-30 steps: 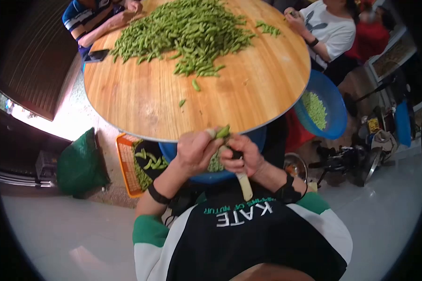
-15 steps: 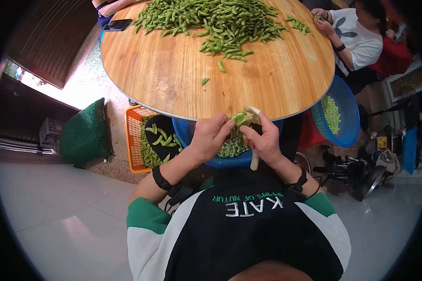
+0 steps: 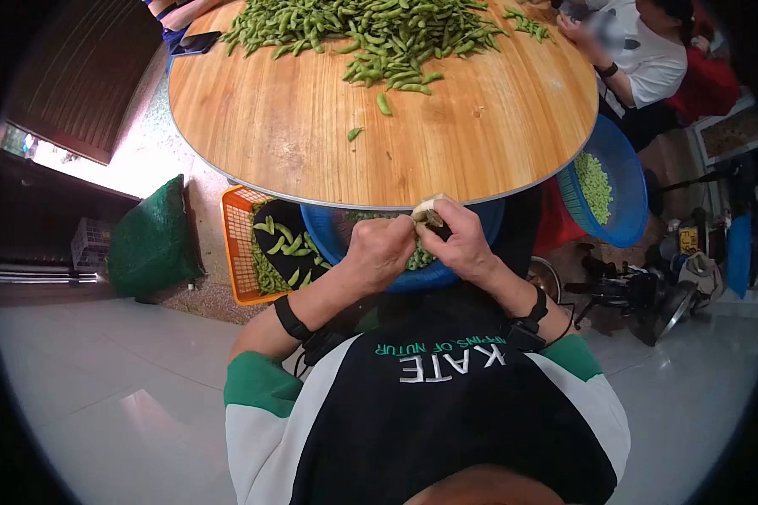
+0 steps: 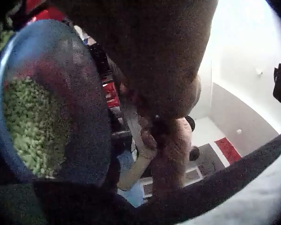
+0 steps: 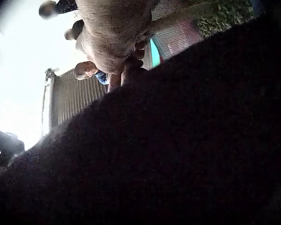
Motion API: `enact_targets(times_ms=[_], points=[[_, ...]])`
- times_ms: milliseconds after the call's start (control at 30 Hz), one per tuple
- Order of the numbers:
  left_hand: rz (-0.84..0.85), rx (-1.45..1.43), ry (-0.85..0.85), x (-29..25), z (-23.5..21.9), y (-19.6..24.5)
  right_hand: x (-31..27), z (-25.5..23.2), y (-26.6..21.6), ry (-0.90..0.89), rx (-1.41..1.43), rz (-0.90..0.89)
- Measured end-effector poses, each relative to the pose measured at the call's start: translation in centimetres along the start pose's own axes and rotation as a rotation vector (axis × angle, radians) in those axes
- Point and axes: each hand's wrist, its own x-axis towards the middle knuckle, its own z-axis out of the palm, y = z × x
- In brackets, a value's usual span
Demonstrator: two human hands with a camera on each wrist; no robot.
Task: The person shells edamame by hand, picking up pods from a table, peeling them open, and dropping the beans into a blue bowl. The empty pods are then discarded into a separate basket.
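Note:
My left hand [image 3: 381,251] and right hand [image 3: 463,240] meet at the fingertips, just off the near table edge. The left fingers are curled and pinch a green bean pod, mostly hidden now. In the right hand is a knife whose pale handle [image 4: 135,171] sticks out below the fist in the left wrist view. A pale wrap [image 3: 432,203] covers one right finger. Beneath both hands sits a blue basin [image 3: 318,225] with shelled green beans [image 3: 421,257]. Dark sleeve and wrist hide most of the right wrist view.
A round wooden table [image 3: 261,143] bears a heap of bean pods [image 3: 370,34] and a phone [image 3: 195,43]. Left stand an orange basket [image 3: 232,252] and a green sack [image 3: 152,244]. Another blue basin [image 3: 627,189] stands right, near a seated person [image 3: 648,67].
The opened green pod in my left fingers has gone out of sight between the hands. My hands have drawn together; the knife handle no longer shows in the head view.

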Motion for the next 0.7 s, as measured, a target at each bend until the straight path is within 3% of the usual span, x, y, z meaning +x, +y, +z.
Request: enact_targets(times_ms=[133,200,267,400,467,500,567,633,700], points=[[-0.045,-0.030,-0.013,0.3,-0.5,1.1,0.0,-0.2,0.0,0.002,-0.028,-0.059],[-0.043,-0.014,-0.029,0.0,-1.2,1.4,-0.3,-0.4,0.7,-0.066,-0.067,0.117],[-0.123,0.008,-0.104,-0.9,-2.1,1.8,-0.3,-0.1,0.5,-0.070,-0.070,0.038],[-0.316,0.534,-0.491,-3.2,-8.6,2.9,-1.2,-0.1,1.2,-0.076,-0.155,-0.119],[-0.268,0.738,-0.522,-5.2,-11.5,1.3,-1.4,-0.7,0.8,-0.155,-0.201,-0.157],[-0.317,0.874,-0.652,-4.7,-12.7,1.7,-1.4,-0.6,0.7,-0.142,-0.202,-0.165],[-0.501,0.849,-0.854,-2.2,-13.6,2.0,-1.0,-0.5,0.6,-0.063,-0.185,-0.308],[-0.256,0.728,-0.464,0.1,-12.7,0.3,-0.9,-0.6,1.0,-0.067,-0.274,-0.382],[-0.121,0.584,-0.200,4.5,-10.7,-1.6,-0.6,-0.7,0.1,-0.049,0.300,0.183]])
